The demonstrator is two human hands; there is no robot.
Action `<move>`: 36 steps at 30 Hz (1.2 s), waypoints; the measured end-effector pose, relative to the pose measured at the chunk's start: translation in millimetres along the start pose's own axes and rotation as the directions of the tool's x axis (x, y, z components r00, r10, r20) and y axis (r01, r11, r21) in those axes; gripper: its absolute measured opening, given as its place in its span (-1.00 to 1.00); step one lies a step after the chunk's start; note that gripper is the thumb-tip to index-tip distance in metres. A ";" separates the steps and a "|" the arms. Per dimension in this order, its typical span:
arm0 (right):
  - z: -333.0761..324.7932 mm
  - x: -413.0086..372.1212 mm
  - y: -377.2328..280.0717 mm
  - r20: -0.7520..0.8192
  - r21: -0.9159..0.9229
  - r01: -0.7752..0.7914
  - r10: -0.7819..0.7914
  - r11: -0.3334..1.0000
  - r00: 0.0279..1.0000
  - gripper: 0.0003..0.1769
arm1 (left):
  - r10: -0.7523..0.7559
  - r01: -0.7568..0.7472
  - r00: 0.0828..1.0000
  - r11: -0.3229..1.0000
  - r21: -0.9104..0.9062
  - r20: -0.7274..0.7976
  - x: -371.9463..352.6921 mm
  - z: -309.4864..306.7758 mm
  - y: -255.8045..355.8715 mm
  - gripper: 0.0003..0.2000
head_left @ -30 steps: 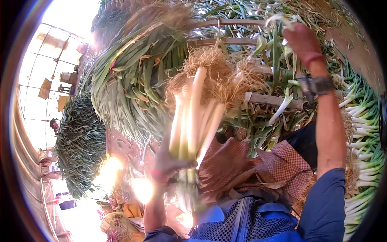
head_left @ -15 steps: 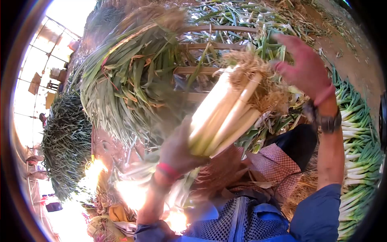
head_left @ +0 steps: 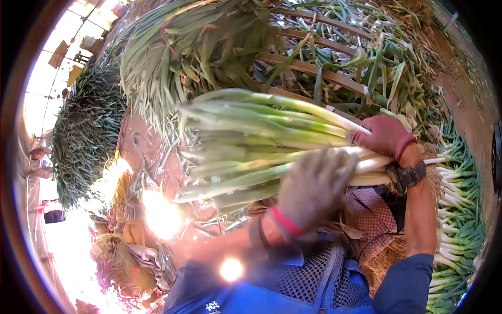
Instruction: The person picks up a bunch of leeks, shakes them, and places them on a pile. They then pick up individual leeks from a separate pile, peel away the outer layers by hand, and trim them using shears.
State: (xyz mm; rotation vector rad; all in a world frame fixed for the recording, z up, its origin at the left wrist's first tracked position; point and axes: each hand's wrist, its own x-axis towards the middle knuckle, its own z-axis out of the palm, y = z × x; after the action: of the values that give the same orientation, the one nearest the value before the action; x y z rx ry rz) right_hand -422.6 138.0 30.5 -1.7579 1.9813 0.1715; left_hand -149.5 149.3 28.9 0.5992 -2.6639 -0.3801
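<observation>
I hold a bundle of leeks (head_left: 251, 141) lying nearly level across the middle of the view, green leaves to the left, white stems to the right. My left hand (head_left: 314, 186), with a pink band at the wrist, grips the bundle from the near side at the pale stems. My right hand (head_left: 384, 136) clasps the same stems from the far side, a watch on its wrist. The root ends are hidden behind my right hand and wrist.
A row of laid-out leeks (head_left: 460, 209) runs down the right edge. Heaps of green leek tops (head_left: 198, 47) and a dark green pile (head_left: 83, 131) lie at left and behind. Wooden slats (head_left: 314, 73) cross the litter of trimmings; red soil shows between.
The bundle swung from upright with roots up to nearly level, roots to the right. My right hand came down from above and closed on the stems; my left hand shifted along them.
</observation>
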 end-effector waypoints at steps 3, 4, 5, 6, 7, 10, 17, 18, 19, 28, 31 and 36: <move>7.5 -1.4 1.2 0.097 0.069 -0.088 0.081 0.994 0.992 -0.17 | 0.049 0.212 0.896 0.826 -0.523 0.441 -30.6 18.0 32.1 -0.19; 9.4 -1.9 2.3 0.095 0.083 -0.096 0.088 0.992 0.992 -0.23 | 0.045 0.214 0.897 0.826 -0.521 0.439 -29.5 26.3 27.8 -0.19; 10.9 -2.3 3.6 0.093 0.095 -0.106 0.097 0.990 0.991 -0.29 | 0.068 0.465 0.776 0.610 -0.641 0.627 -27.7 37.7 19.3 -0.19; 12.0 -2.2 5.0 0.102 0.089 -0.110 0.101 0.990 0.990 -0.30 | 0.160 0.692 0.624 0.340 -0.636 0.765 -28.8 53.3 11.9 -0.19; 10.8 -1.9 5.6 0.100 0.084 -0.111 0.102 0.990 0.990 -0.30 | 0.067 0.705 0.691 0.159 -0.691 0.720 -41.0 81.4 9.8 -0.21; 9.6 -4.6 5.1 0.117 0.091 -0.127 0.116 0.988 0.986 -0.28 | 0.041 0.503 0.855 -0.310 -0.807 0.518 -34.2 109.9 -1.4 -0.26; -3.7 -18.7 1.3 0.209 0.303 -0.108 0.044 0.947 0.977 0.02 | 0.229 0.346 0.911 -0.877 -0.333 0.344 -50.5 172.7 -15.1 -0.44; -11.4 -27.2 -5.3 0.233 0.237 -0.088 0.032 0.968 0.972 -0.01 | 0.208 0.362 0.903 -0.841 -0.403 0.377 -52.5 174.0 -21.0 -0.44; -17.9 -34.3 -17.3 0.260 0.174 -0.076 0.029 0.982 0.965 0.03 | 0.182 0.389 0.886 -0.791 -0.473 0.425 -58.4 174.3 -27.7 -0.43; 2.5 -63.4 -38.6 0.020 0.205 0.066 -0.072 0.977 0.997 -0.44 | 0.154 0.592 0.785 -0.474 -0.652 0.600 -25.6 184.8 -70.1 -0.43; 13.8 -29.2 -45.0 0.070 0.308 -0.017 -0.005 0.951 0.998 -0.33 | 0.153 0.607 0.788 -0.351 -0.713 0.596 12.5 184.4 -69.4 -0.42; 29.9 0.8 -49.1 0.048 0.228 0.161 -0.177 0.960 0.983 -0.41 | 0.094 0.601 0.799 -0.126 -0.789 0.594 58.4 178.6 -46.8 -0.42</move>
State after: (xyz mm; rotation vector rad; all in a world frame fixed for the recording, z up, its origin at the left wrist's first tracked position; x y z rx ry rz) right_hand -367.4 141.1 14.8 -1.7391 1.7190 -0.0475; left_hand -256.9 113.1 -128.0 0.4856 -1.5197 -2.6710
